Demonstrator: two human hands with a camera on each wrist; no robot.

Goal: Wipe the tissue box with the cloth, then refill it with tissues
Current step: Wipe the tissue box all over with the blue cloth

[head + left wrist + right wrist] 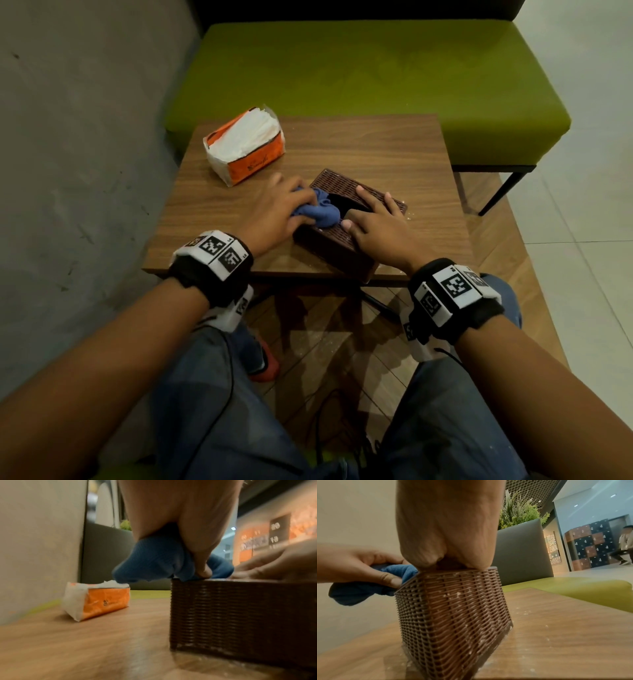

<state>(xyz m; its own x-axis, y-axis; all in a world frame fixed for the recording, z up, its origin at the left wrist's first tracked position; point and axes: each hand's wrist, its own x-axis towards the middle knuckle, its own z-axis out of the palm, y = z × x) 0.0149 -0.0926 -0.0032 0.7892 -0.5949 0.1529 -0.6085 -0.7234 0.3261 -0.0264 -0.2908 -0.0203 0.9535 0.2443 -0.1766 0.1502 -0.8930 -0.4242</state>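
A dark brown woven tissue box [342, 192] [240, 615] [453, 608] lies on the wooden table [394, 150], white specks on its side. My left hand [277, 209] [188, 534] [359, 566] grips a bunched blue cloth [323, 210] [154, 561] [359, 592] at the box's top left edge, beside the dark slot. My right hand [376, 222] [445, 527] lies flat on the lid with straight fingers, holding the box down. An opened orange and white tissue pack [245, 145] [97, 601] sits at the table's far left.
A green bench [376, 68] stands behind the table and a grey wall [85, 137] runs along the left. White crumbs [525, 614] dot the table near the box. My knees in jeans [205, 411] are below the table's near edge.
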